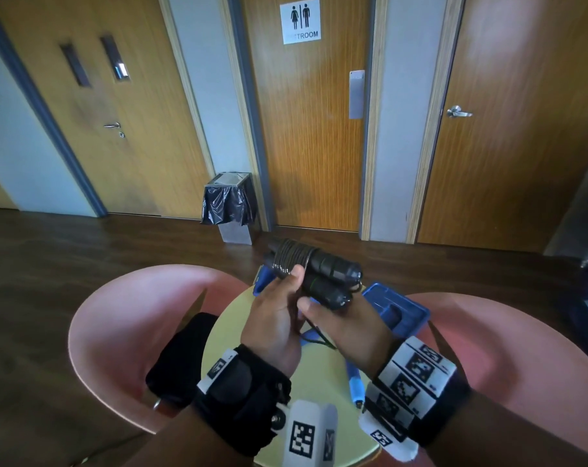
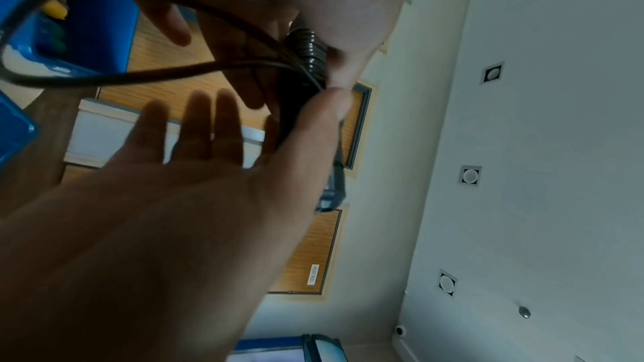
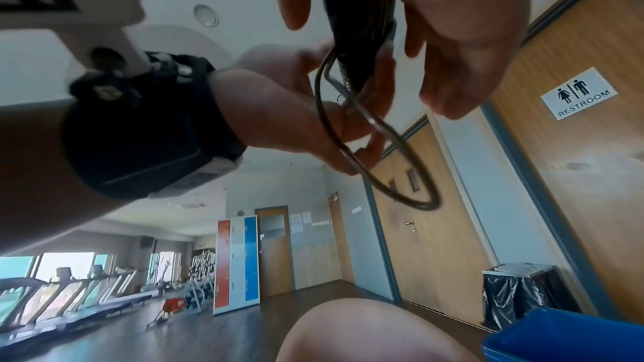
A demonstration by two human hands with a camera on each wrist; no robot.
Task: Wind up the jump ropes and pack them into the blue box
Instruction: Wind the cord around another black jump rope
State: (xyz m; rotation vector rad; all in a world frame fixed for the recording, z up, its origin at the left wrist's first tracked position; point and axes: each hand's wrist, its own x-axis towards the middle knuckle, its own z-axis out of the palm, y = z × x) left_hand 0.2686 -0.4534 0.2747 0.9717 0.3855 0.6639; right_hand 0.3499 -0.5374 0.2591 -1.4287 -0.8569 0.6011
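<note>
A black jump rope (image 1: 319,271) is held above the table, its two handles side by side and the cord coiled round them. My left hand (image 1: 279,298) pinches the coil with thumb on top; in the left wrist view its other fingers (image 2: 195,125) are spread straight. My right hand (image 1: 339,321) grips the handles from below. A loose loop of black cord (image 3: 383,175) hangs between the hands. The blue box (image 1: 417,315) sits on the table behind my right hand, partly hidden. A blue jump rope handle (image 1: 355,387) lies on the table under my right wrist.
The round yellow table (image 1: 232,332) stands between two pink chairs (image 1: 117,315) (image 1: 521,348). A black flat object (image 1: 181,358) lies on the left chair. A lined bin (image 1: 230,203) stands by the restroom door across the dark wood floor.
</note>
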